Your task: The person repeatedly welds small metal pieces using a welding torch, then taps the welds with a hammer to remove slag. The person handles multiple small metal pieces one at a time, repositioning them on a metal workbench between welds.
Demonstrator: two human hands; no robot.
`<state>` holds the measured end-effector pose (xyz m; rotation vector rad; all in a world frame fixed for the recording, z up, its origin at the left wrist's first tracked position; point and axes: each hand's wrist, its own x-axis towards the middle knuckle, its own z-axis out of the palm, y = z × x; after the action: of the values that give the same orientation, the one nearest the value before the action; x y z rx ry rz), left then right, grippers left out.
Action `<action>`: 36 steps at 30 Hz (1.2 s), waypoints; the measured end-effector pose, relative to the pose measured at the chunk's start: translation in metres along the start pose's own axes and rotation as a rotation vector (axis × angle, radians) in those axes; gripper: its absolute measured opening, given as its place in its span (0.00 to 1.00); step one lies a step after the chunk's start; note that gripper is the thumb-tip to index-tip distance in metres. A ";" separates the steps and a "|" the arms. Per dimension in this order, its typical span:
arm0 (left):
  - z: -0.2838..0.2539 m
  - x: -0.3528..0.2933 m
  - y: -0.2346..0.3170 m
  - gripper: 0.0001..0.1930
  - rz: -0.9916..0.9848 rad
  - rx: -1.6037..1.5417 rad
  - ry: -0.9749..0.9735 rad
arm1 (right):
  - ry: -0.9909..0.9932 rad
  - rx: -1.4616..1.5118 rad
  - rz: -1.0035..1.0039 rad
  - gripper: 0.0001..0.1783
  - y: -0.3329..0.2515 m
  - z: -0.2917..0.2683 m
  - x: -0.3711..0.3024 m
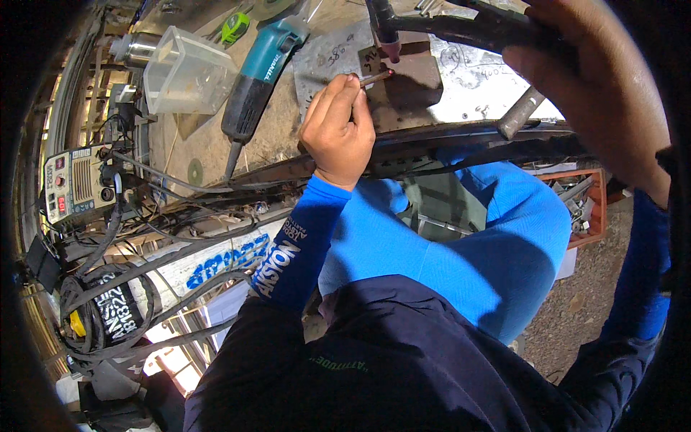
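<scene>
My left hand (337, 129) is closed, pinching a thin short rod (376, 78) with a reddish tip. The tip points right, over a brownish metal block (417, 81) that lies on a pale metal sheet (466, 93) with handwritten marks. Above the block hangs a welding torch (461, 30) with a black body and a pinkish nozzle, its nozzle just above the rod's tip and apart from it. My right hand (590, 72) is wrapped round the torch's handle at the upper right; some of its fingers are hidden.
Left of the sheet lies a teal and black angle grinder (260, 79), beside a clear plastic bin (188, 75) and a green tape measure (235, 27). A round metal bar (520, 114) sticks out over the bench edge. Cables run from a welding machine (80, 186). An orange tray (597, 209) stands lower right.
</scene>
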<state>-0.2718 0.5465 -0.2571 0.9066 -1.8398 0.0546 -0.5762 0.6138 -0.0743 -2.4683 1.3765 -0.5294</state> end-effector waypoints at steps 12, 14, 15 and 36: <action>-0.003 -0.002 -0.001 0.09 -0.010 0.028 -0.030 | 0.008 0.006 -0.004 0.32 -0.004 0.006 -0.002; -0.001 -0.002 -0.001 0.09 -0.016 0.021 -0.028 | 0.009 0.001 -0.001 0.32 -0.004 0.006 -0.002; -0.001 -0.002 0.000 0.09 -0.012 0.025 -0.028 | 0.010 0.001 0.001 0.32 -0.004 0.006 -0.002; 0.005 -0.001 -0.001 0.12 0.016 -0.006 0.003 | 0.027 -0.008 0.002 0.32 -0.009 0.006 -0.004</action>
<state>-0.2748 0.5445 -0.2606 0.8872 -1.8441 0.0609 -0.5682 0.6226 -0.0771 -2.4750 1.3935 -0.5594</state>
